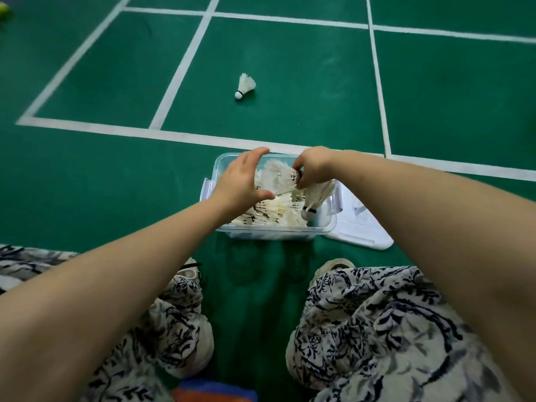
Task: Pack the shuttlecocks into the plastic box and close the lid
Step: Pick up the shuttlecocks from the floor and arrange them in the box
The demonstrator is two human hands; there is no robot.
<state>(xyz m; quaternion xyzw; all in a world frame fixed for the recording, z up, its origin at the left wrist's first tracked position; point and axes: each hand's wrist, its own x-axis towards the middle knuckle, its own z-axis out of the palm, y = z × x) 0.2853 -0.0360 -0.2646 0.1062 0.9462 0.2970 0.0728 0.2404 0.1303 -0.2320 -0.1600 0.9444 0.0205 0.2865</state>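
Observation:
A clear plastic box (223,163) stands on the green court floor in front of me, filled with several white shuttlecocks. My right hand (311,166) pinches the cork end of one white shuttlecock (280,177) lying sideways over the box. My left hand (242,181) hovers over the box's left side, fingers spread and curved around that shuttlecock's feathers, apparently not gripping them. Another shuttlecock (317,195) leans cork-down in the box's right corner. The white lid (359,227) lies flat on the floor, right of the box. One loose shuttlecock (246,86) lies farther out on the court.
White court lines (185,137) cross the green floor beyond the box. My patterned trousers and light shoes (190,274) are just in front of the box. A yellow-green ball (4,10) shows at the top left corner.

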